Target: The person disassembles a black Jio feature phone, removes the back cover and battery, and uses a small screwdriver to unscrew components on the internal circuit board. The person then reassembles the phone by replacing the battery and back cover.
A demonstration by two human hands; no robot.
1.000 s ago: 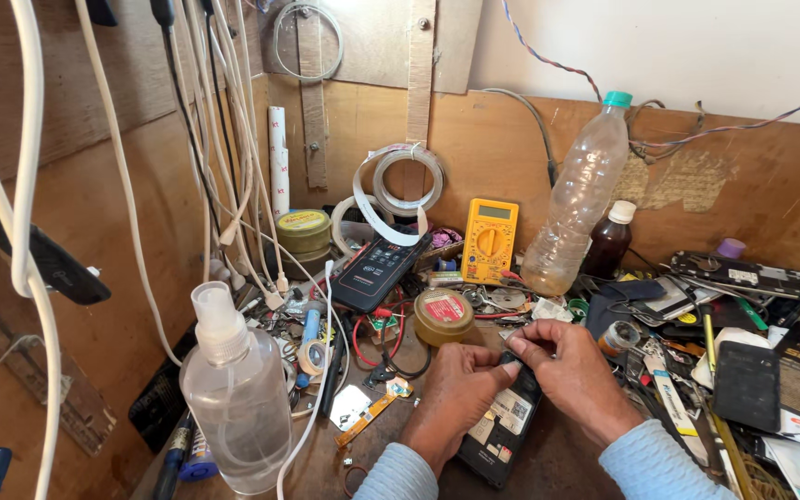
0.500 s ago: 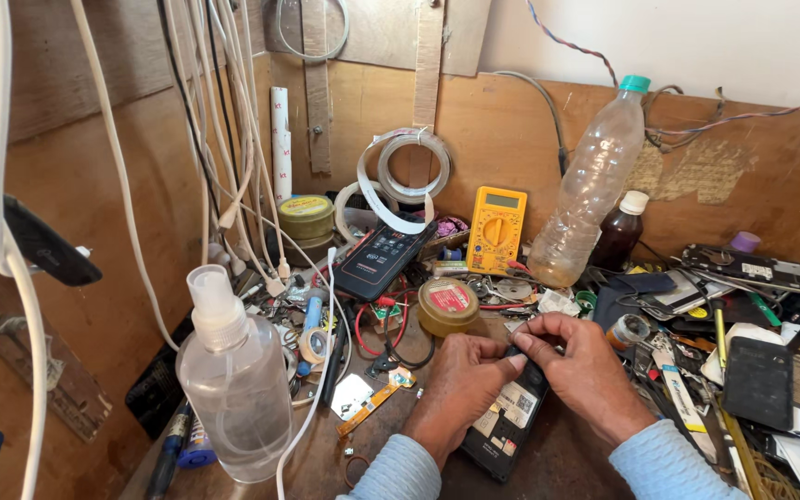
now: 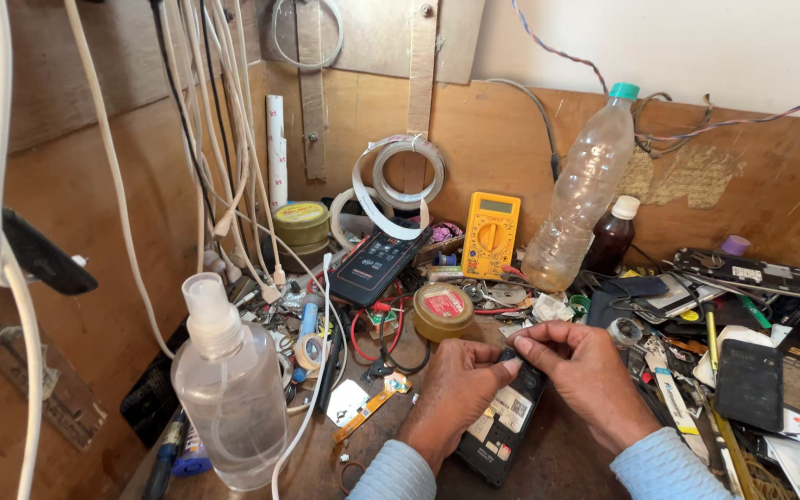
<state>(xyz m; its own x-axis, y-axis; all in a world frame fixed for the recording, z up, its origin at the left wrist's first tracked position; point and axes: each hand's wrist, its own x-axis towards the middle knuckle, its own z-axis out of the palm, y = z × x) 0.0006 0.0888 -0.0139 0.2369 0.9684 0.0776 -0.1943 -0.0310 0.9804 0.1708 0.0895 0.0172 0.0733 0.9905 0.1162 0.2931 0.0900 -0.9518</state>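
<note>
Low in the middle of the head view, an opened black phone (image 3: 502,428) with its back off lies on the wooden bench. My left hand (image 3: 456,393) and my right hand (image 3: 585,375) meet at its top end, fingertips pinched together on it. Whether a small part sits between the fingertips I cannot tell. A round tin with a red label (image 3: 443,310) stands just beyond my left hand. Pale blue sleeves cover both wrists.
A clear spray bottle (image 3: 231,389) stands at front left. White cables (image 3: 224,167) hang at the left. A yellow multimeter (image 3: 492,235), a clear plastic bottle (image 3: 582,199) and a small brown bottle (image 3: 612,236) stand at the back. Phone parts (image 3: 743,287) pile up at the right.
The view has shifted slightly. Both hands stay at the phone's top end, fingertips working close together with only small movement.
</note>
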